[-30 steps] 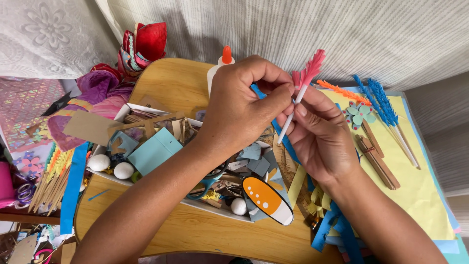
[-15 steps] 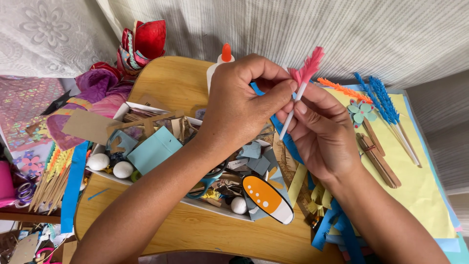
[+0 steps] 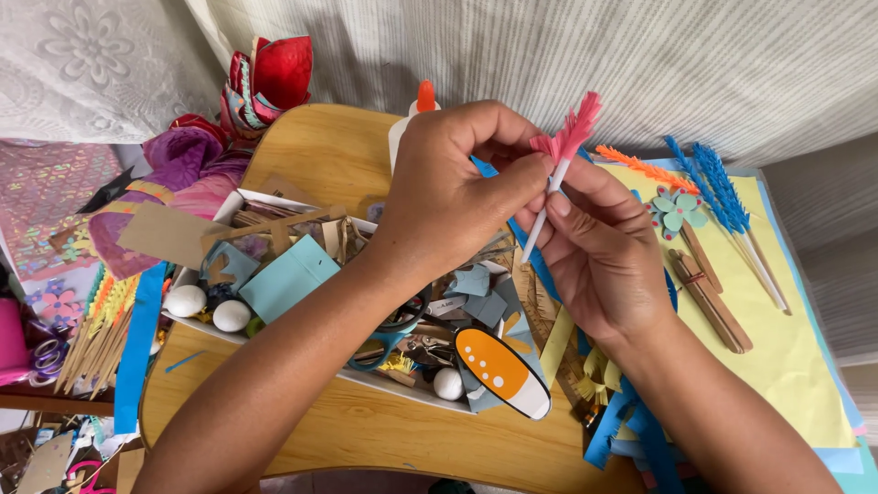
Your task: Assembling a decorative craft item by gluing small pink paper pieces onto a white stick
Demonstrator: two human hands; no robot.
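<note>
Both hands are raised over a wooden table [image 3: 320, 155], working a small paper craft stick. My left hand [image 3: 453, 197] pinches the pink fringed paper [image 3: 572, 133] wrapped at the top of a thin white stick [image 3: 541, 215]. My right hand [image 3: 599, 256] holds the stick's shaft between thumb and fingers, just below the fringe. A blue paper strip [image 3: 535, 261] runs behind the hands.
A white tray [image 3: 402, 384] of paper scraps, white balls [image 3: 208, 307] and scissors lies under my arms. A glue bottle [image 3: 413, 114] stands behind. Blue and orange fringed sticks [image 3: 722, 197], a paper flower and wooden sticks [image 3: 709, 297] lie on yellow paper at right. Coloured papers crowd the left.
The hands and the pink fringed stick stay almost in place; the fingers shift slightly around the fringe.
</note>
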